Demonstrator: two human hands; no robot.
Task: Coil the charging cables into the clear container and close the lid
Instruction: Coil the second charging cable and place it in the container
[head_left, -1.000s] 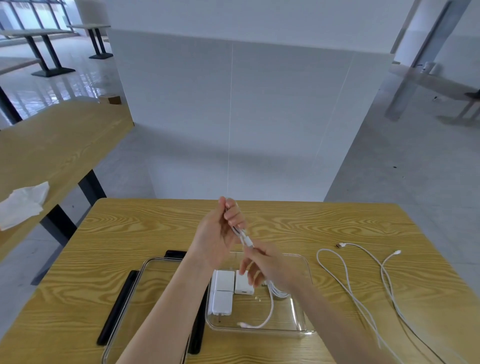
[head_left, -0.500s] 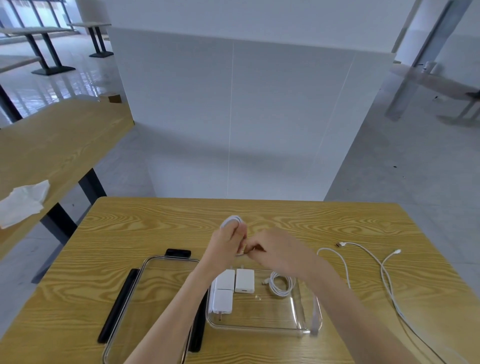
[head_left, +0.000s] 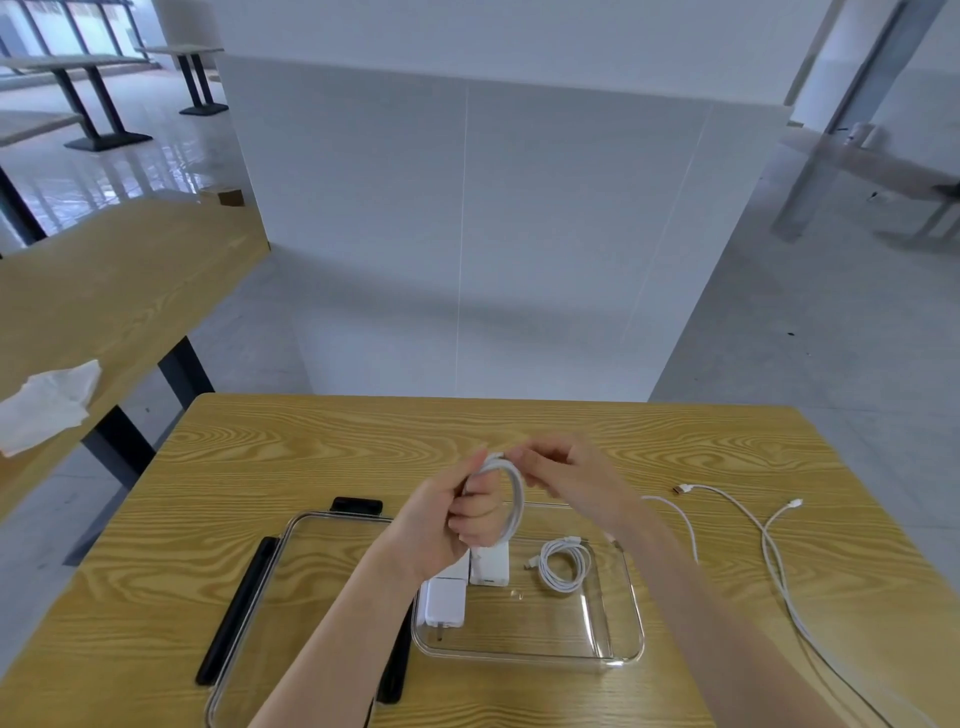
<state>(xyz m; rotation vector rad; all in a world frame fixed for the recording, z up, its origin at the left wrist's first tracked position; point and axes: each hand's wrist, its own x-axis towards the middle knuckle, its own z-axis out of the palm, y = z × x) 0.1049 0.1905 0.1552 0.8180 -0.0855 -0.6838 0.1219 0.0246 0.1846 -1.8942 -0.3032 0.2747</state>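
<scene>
Both hands share one grip above the clear container (head_left: 631, 613): the left hand (head_left: 447, 519) is curled into a loose fist around a loop of white cable (head_left: 514, 499), its fingers closed on the near side of the loop, while the right hand (head_left: 571, 480) pinches the top of the same loop between thumb and fingertips. The loop hangs upright between the two hands, over the far edge of the container. Inside the container, a second white cable, already coiled (head_left: 563, 564), lies flat near the middle, and white charger blocks (head_left: 445, 603) sit together at its left end, partly hidden behind the left wrist. To the left of the container, the clear lid (head_left: 311, 571) lies on the wooden desk (head_left: 291, 457), with black clips along its edges. On the right part of the desk, loose white cables (head_left: 769, 540) trail toward the near edge, their plugs lying apart at the far end. One strand runs from under the right forearm.
</scene>
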